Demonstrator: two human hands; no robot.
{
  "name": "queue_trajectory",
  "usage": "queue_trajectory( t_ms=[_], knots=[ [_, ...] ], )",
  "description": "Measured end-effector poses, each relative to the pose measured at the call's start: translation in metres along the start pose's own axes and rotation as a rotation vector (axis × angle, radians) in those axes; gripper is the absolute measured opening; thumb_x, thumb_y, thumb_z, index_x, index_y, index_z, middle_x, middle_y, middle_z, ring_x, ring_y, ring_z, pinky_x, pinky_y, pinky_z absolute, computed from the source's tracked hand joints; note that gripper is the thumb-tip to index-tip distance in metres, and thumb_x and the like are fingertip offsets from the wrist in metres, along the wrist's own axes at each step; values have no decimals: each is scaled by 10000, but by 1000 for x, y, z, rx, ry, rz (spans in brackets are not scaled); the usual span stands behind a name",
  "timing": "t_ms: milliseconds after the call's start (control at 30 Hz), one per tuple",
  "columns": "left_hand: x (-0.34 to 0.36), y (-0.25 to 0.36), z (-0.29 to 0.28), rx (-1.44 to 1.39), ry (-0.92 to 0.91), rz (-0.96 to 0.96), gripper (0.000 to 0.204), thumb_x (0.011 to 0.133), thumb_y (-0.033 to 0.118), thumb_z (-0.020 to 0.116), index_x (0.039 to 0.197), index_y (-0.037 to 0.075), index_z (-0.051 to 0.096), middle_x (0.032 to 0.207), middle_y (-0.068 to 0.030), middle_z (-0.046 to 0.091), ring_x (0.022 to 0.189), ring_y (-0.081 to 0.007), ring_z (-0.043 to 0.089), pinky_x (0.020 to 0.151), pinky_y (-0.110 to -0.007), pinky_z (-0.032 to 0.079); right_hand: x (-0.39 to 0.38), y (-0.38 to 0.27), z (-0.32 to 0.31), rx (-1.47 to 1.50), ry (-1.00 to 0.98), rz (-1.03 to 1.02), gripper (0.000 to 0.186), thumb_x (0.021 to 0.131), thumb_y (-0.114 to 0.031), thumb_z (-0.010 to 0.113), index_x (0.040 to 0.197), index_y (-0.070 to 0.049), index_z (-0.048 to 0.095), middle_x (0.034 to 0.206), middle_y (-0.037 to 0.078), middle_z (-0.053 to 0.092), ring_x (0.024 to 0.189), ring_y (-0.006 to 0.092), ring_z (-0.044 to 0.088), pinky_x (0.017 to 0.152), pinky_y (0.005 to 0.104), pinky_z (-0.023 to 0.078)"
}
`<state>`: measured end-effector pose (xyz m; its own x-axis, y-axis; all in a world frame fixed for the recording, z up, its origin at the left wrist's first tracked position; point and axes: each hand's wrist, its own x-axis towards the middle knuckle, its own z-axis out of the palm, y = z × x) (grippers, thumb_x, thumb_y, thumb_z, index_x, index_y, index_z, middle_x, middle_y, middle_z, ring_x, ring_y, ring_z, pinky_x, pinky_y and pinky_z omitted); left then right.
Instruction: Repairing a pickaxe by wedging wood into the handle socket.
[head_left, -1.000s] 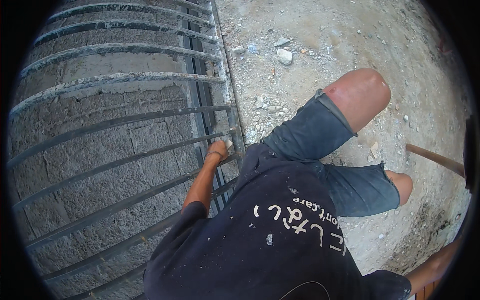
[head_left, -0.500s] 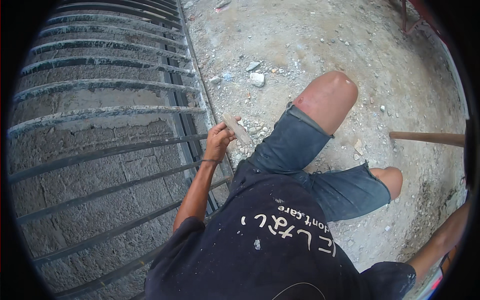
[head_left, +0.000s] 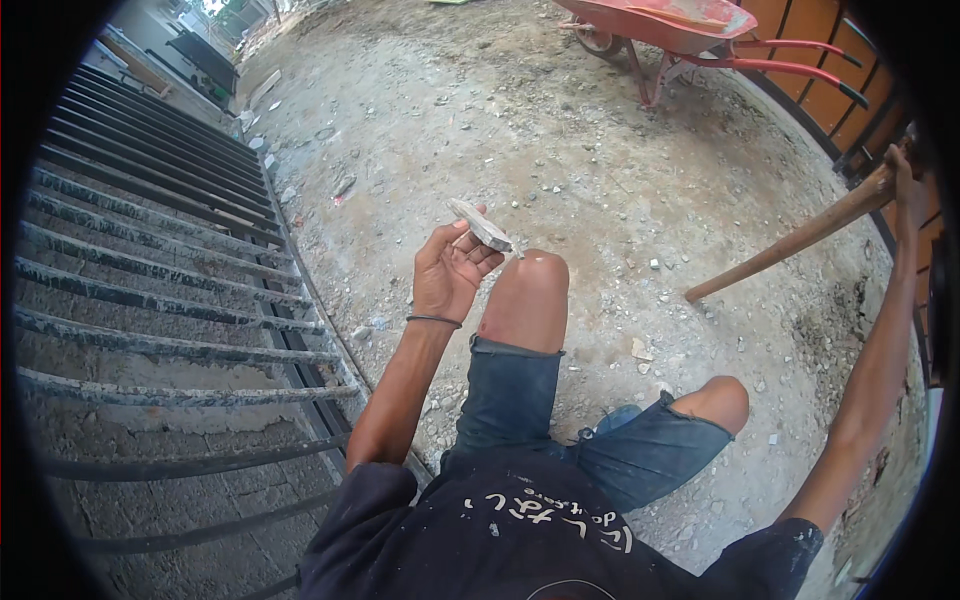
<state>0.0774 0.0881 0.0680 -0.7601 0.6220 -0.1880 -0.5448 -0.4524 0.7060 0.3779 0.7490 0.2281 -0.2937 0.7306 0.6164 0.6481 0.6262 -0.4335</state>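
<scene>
A flat, pale grey chip (head_left: 480, 225), perhaps stone or wood, is in my left hand (head_left: 449, 262); my fingers hold it above my bare left knee (head_left: 521, 296). At the far right my right hand (head_left: 901, 172) is wrapped round the upper end of a long wooden handle (head_left: 784, 244), which leans diagonally with its lower end on the dusty, stony ground. The top of the handle is partly hidden by the hand and the rim of the picture.
A metal grating with pale-crusted bars (head_left: 170, 330) runs along my left over rough concrete. A red wheelbarrow (head_left: 680, 27) stands at the back right, before an orange panelled gate (head_left: 840, 105). Loose rubble (head_left: 345, 186) lies on the ground (head_left: 400, 140).
My left hand has lifted from between the grating bars with the chip and moved up over my knee. The view has tilted up, bringing my right hand and the wheelbarrow into sight.
</scene>
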Motion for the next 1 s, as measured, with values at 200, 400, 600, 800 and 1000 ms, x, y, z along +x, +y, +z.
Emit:
queue_trajectory(
  t_ms=[200, 400, 600, 800, 1000],
  knots=[
    [46, -30, 75, -1, -173, 73, 619, 867, 199, 572, 1426, 50, 354, 1110, -144, 588, 996, -275, 620, 860, -417, 516, -78, -95, -50, 343, 144, 158, 375, 705, -402, 672, 847, -55, 672, 796, 57, 676, 736, 167, 635, 654, 322, 464],
    [42, -3, 181, 161, -448, 383, 693, 804, 110, 546, 1455, 41, 321, 1102, -119, 588, 940, -245, 646, 838, -377, 539, -91, -117, -49, 475, 80, 234, 464, 631, -241, 725, 1041, -39, 643, 967, 105, 688, 928, 220, 653, 816, 328, 491],
    [43, 34, 304, 235, -692, 723, 699, 800, 67, 543, 1456, 11, 306, 1106, -164, 617, 963, -219, 643, 836, -357, 544, -104, -125, -52, 693, -58, 36, 430, 726, -77, 700, 1131, 1, 578, 945, 75, 614, 861, 182, 618, 731, 305, 513],
    [54, 71, 366, 538, -751, 951, 703, 814, 97, 544, 1462, -6, 291, 991, -221, 670, 887, -200, 663, 749, -294, 548, -122, -192, -58, 1000, -155, -152, 838, 554, 49, 683, 1343, -43, 416, 1011, 97, 588, 941, 207, 608, 838, 367, 544],
    [70, 79, 369, 693, -767, 907, 663, 837, 95, 546, 1451, -2, 314, 920, -194, 689, 798, -195, 670, 668, -265, 538, -101, -194, -11, 1033, 97, -566, 646, 766, -210, 711, 1316, 14, 458, 1101, 147, 626, 990, 237, 639, 881, 377, 528]
  ],
)
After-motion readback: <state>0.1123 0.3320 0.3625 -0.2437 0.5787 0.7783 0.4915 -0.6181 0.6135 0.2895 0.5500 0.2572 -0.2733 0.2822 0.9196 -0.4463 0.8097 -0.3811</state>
